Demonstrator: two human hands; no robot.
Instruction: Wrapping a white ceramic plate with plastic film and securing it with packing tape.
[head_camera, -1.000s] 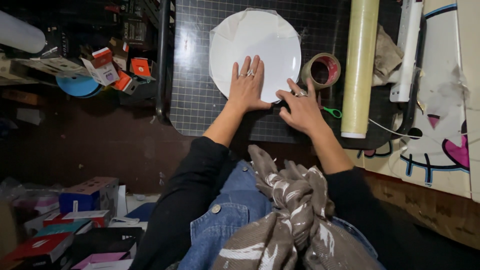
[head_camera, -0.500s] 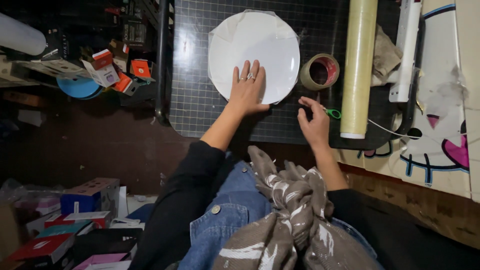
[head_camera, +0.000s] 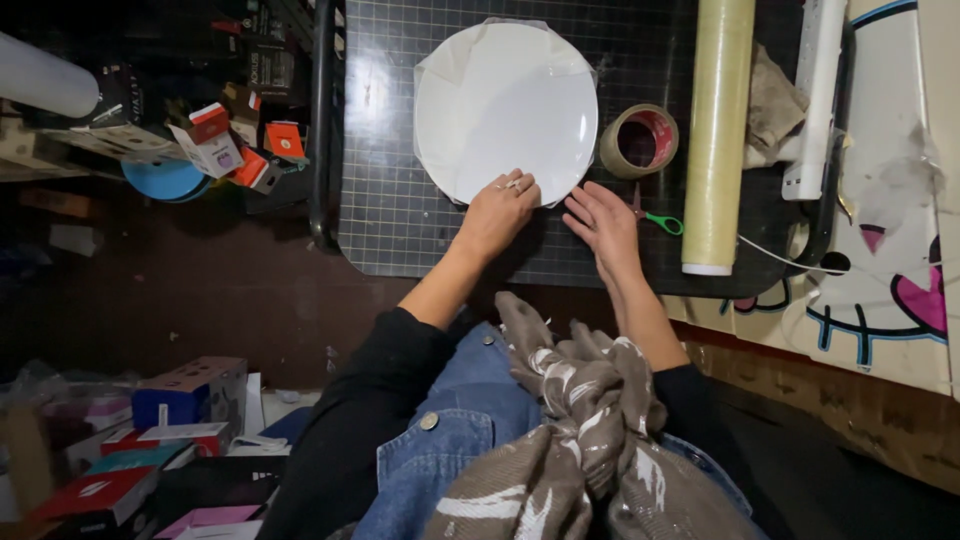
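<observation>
The white round plate (head_camera: 505, 105), wrapped in clear film, lies on the gridded mat (head_camera: 390, 200) at the far side of the counter. My left hand (head_camera: 497, 212) presses its near edge, fingers curled; my right hand (head_camera: 605, 222) rests open beside it. I judge it light, stiff and slippery under the film; best held by the rim.

A round white disc (head_camera: 505, 105) lies flat on the dark gridded cutting mat (head_camera: 390, 200), toward twelve o'clock in the head view, wrapped in clear film whose creased corners stick out past its rim at about ten and one o'clock. Its face is plain and smooth, with a soft sheen. The left hand (head_camera: 497, 212) rests curled on the disc's rim at six o'clock, and the right hand (head_camera: 603, 222) lies open on the mat just beside the edge at about five o'clock.
</observation>
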